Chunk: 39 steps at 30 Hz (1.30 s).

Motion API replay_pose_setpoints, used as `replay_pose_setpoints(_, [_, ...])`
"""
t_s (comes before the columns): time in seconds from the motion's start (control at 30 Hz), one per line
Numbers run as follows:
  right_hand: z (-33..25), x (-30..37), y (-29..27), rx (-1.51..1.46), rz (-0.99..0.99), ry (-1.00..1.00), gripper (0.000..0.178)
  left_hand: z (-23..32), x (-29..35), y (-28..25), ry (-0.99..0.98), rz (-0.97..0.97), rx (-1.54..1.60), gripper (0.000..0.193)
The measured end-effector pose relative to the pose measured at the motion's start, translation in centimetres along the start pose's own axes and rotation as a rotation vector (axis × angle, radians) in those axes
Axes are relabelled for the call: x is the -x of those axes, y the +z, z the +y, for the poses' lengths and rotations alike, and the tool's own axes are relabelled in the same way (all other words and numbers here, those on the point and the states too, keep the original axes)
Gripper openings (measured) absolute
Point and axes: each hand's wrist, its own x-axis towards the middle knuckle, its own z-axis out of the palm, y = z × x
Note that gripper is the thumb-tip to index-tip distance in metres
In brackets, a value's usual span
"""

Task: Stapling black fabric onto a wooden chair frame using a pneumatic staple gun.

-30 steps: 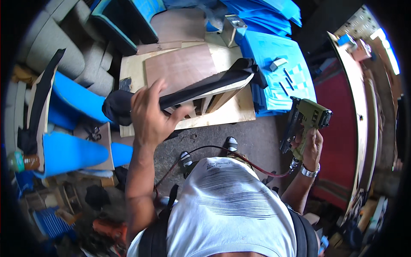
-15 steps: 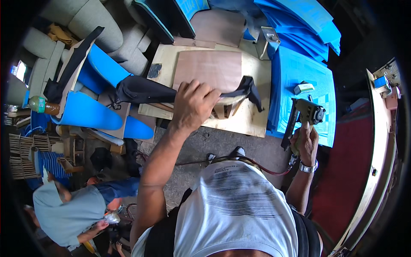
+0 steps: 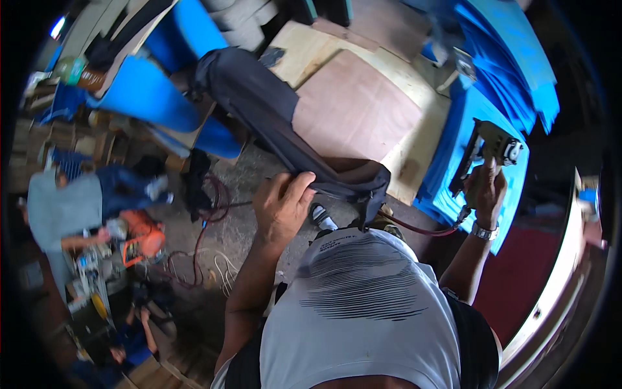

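Note:
My left hand (image 3: 283, 204) is closed on the near edge of a long strip of black fabric (image 3: 249, 97), thumb and fingers pinching it. The cloth runs along the near side of a pinkish-brown plywood panel (image 3: 356, 104) and bunches up at its right end. This panel lies slanted over a pale plywood tabletop (image 3: 311, 45), its near edge close to my body. In my right hand (image 3: 486, 191) is a pneumatic staple gun (image 3: 497, 144), held off to the right above blue sheets, away from the fabric. A dark red air hose (image 3: 421, 229) trails from its grip.
Stacked blue foam sheets (image 3: 508, 110) stand on the right. Curved blue foam-covered pieces (image 3: 146, 91) lean at the left. On the floor there, hose loops (image 3: 217, 201) lie near a co-worker in a grey shirt (image 3: 65, 207) and an orange tool-like object (image 3: 144, 238).
The panel and its black fabric have swung toward my body and now lie slanted. My left hand has come nearer me with the cloth. The whole view has turned; the staple gun stays held.

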Motion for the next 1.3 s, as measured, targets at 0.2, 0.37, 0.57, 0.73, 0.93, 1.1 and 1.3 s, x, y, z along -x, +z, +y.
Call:
replay_pose_setpoints(0.2, [-1.1, -11.7, 5.9, 0.249, -0.212, -0.094, 0.048, 2.4, -3.7, -0.1, -0.236, 0.059, 0.123, 0.025])
replay_pose_setpoints(0.37, [3.5, -16.3, 10.6, 0.483, -0.518, -0.389, 0.041, 4.3, -5.2, 1.7, -0.813, 0.318, 0.048, 0.032])
replay_pose_setpoints(0.57, [9.3, -15.6, 12.3, 0.560, -0.820, -0.343, 0.049, 3.5, -6.0, 1.4, -1.279, 0.524, 0.667, 0.025])
replay_pose_setpoints(0.73, [9.7, -15.5, 13.1, 0.597, -0.943, -0.325, 0.050, 4.5, -7.8, 2.1, -1.224, 0.548, 0.307, 0.020])
replay_pose_setpoints(0.93, [10.0, -21.2, 12.3, 0.588, -0.898, -0.295, 0.040, 3.1, -11.7, 5.2, -1.302, 0.800, 0.734, 0.015])
replay_pose_setpoints(1.1, [8.0, -20.4, 11.8, 0.472, -0.813, -0.274, 0.033, 3.7, -11.4, 2.9, -0.987, 0.496, 0.158, 0.020])
replay_pose_setpoints(1.3, [25.0, -24.0, 10.4, -0.010, -1.103, -0.005, 0.066, 3.5, -13.7, -0.8, -0.819, 0.063, -0.200, 0.047])
